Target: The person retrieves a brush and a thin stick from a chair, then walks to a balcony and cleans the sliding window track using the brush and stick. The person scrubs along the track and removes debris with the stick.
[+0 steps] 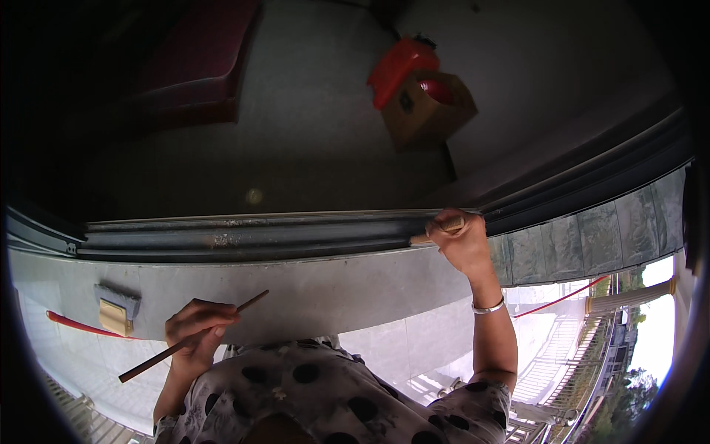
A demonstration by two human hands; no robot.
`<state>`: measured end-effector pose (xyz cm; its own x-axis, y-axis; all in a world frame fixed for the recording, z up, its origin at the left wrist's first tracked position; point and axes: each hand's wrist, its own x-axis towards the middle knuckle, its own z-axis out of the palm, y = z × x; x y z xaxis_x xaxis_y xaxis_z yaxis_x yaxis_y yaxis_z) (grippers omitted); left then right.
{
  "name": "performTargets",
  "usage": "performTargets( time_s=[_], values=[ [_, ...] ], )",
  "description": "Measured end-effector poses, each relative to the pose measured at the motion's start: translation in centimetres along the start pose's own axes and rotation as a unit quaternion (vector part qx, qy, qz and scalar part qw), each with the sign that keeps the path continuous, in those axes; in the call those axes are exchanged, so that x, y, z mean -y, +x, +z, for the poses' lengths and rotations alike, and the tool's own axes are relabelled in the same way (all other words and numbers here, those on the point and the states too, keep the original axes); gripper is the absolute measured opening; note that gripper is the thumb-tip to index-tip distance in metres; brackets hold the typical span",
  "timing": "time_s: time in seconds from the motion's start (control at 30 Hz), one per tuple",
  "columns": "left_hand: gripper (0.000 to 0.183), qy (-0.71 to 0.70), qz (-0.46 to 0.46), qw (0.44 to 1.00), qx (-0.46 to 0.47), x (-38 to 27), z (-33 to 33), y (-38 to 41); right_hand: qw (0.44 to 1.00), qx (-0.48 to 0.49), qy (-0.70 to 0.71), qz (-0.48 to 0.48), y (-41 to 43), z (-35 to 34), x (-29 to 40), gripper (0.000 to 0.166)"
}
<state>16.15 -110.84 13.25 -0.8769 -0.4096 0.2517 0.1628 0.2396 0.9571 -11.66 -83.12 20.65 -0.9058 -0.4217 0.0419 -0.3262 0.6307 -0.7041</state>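
Observation:
My left hand [195, 334] holds a thin brown stick [150, 363], much like a chopstick, slanting up to the right above the grey window sill [333, 299]. My right hand [461, 238] is closed around a light-brown tool [452, 225], pressed at the right end of the dark metal window track [310, 236]. Fingers cover most of that tool, so its exact kind is unclear. Whitish grime marks the track left of its middle. On the sill's left part lies a grey scrubbing pad with a cream plastic handle [115, 316].
Beyond the track, in the dim room, a cardboard box [427, 119] with a red object inside stands against a red plastic container [405, 61]. Dark red furniture [194, 83] is at upper left. A red pole [83, 326] runs below the sill; stone tiles [599, 238] flank the right.

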Motion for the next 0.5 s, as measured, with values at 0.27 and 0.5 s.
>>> performTargets(
  time_s=[0.27,0.5],
  values=[
    [0.010,0.036,0.031,0.999,0.007,-0.4,-1.5,-0.4,0.985,0.023,0.170,0.037,0.8,-0.9,3.8,0.010],
    [0.012,0.037,0.036,0.999,0.005,0.7,-2.4,-1.6,0.993,-0.081,-0.087,-0.007,-0.6,0.1,-2.0,0.013]
  ],
)
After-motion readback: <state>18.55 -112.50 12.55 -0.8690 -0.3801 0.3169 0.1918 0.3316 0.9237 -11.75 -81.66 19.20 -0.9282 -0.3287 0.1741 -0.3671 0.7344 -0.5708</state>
